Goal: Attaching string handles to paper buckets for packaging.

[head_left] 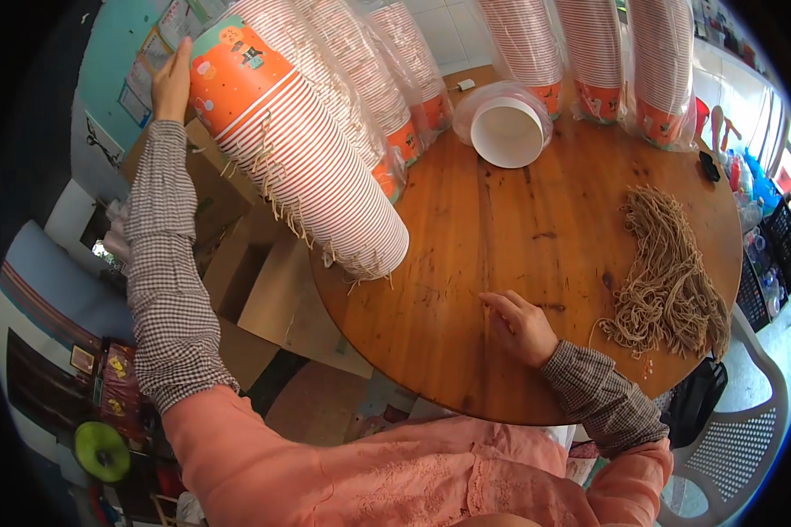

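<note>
My left hand (172, 83) reaches out to the far left and presses on the orange bottom end of a long stack of paper cups (299, 140) that lies tilted, its open end resting on the round wooden table (501, 263). Thin strings hang from the cups' rims. My right hand (523, 325) lies flat on the table near its front edge, fingers together, holding nothing. A bundle of tan string pieces (672, 272) lies to the right of that hand.
More cup stacks in clear plastic sleeves (589, 53) line the table's far side, one lying with its white open end (506, 132) facing me. Cardboard boxes (264, 281) stand on the floor at left. A white plastic chair (747, 430) sits at lower right.
</note>
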The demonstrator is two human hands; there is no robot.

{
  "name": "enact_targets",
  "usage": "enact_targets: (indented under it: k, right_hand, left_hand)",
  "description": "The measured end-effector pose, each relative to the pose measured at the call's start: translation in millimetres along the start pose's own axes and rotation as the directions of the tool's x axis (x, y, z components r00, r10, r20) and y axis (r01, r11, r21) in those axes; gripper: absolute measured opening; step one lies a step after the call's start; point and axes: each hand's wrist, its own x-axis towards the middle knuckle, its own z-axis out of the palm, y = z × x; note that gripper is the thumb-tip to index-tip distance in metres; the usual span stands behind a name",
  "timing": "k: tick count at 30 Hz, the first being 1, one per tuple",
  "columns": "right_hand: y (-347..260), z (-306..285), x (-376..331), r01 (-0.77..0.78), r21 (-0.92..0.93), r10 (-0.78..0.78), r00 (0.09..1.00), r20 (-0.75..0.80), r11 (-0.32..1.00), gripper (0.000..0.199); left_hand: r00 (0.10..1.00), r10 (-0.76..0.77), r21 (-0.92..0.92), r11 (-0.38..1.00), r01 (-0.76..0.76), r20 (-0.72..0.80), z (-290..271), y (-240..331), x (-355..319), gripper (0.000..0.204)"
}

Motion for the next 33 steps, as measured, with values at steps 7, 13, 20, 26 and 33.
enact_targets:
  k: [7, 13, 20, 26, 33]
  right_hand:
    - [-3.8, 4.9, 0.9, -0.01, 0.075, 0.01, 1.0, -0.002, 0.997, 0.029]
    - [52.3, 10.9, 28.8, -0.082, 0.135, 0.121, 0.941, -0.317, 0.988, 0.024]
    - [176.8, 0.4, 98.8, -0.442, 0.25, 0.505, 0.693, -0.515, 0.861, 0.027]
    - [205.3, -16.0, 163.8, -0.455, 0.187, 0.452, 0.589, -0.67, 0.871, 0.031]
    - [250.3, -41.5, 225.5, -0.382, 0.075, 0.296, 0.561, -0.773, 0.921, 0.033]
  left_hand:
    - [0.992, 0.088, -0.055, 0.994, -0.094, -0.093, -24.3, 21.2, -21.6, 0.066]
    - [0.51, 0.813, 0.024, 0.538, -0.843, -0.281, 55.7, 99.0, -152.9, 0.037]
    - [0.841, 0.496, -0.542, 0.777, -0.319, 0.216, 296.3, 97.2, -337.9, 0.045]
    - [0.737, -0.244, -0.496, 0.604, 0.624, 0.63, 406.2, 24.6, -387.9, 0.043]
    - [0.924, -0.248, -0.634, 0.673, 0.381, 0.291, 460.7, 37.4, -343.0, 0.031]
